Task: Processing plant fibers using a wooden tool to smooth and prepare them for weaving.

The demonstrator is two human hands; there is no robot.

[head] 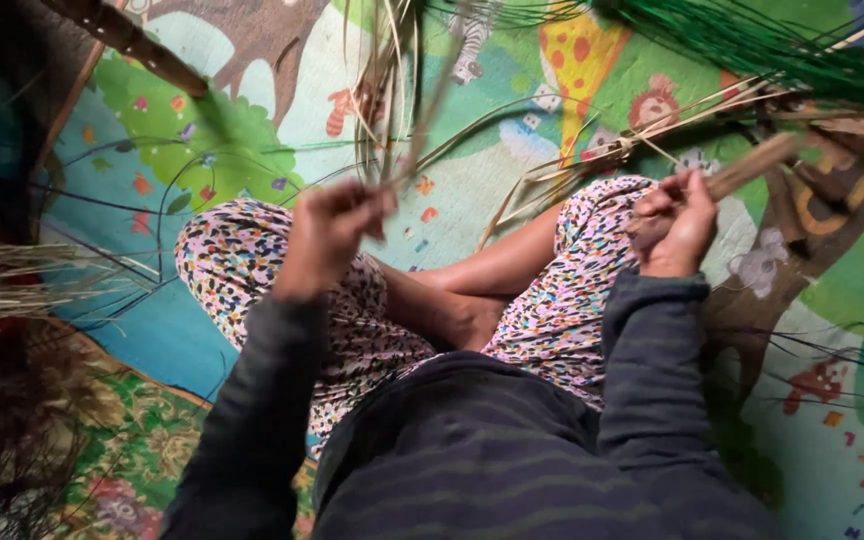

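While you sit cross-legged on the colourful play mat (252, 130), your left hand (327, 235) is closed round a bunch of pale straw strands (392, 90) rising far-side, and your right hand (677, 225) is clamped on a wooden stick (752, 165) angled right.

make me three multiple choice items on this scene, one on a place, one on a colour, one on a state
1. Where does the green bundle of strands lie?
A. top right
B. bottom left
C. in the lap

2. What colour are the person's sleeves?
A. white
B. dark grey
C. bright red

3. How is the left hand?
A. flat and open on the mat
B. closed on dry reed strands
C. resting on a knee

Answers: 1 A, it fans across the top right corner of the play mat. 2 B, both forearms are in dark grey. 3 B, the fingers pinch strands that rise from the fist; the right hand grips a wooden stick.
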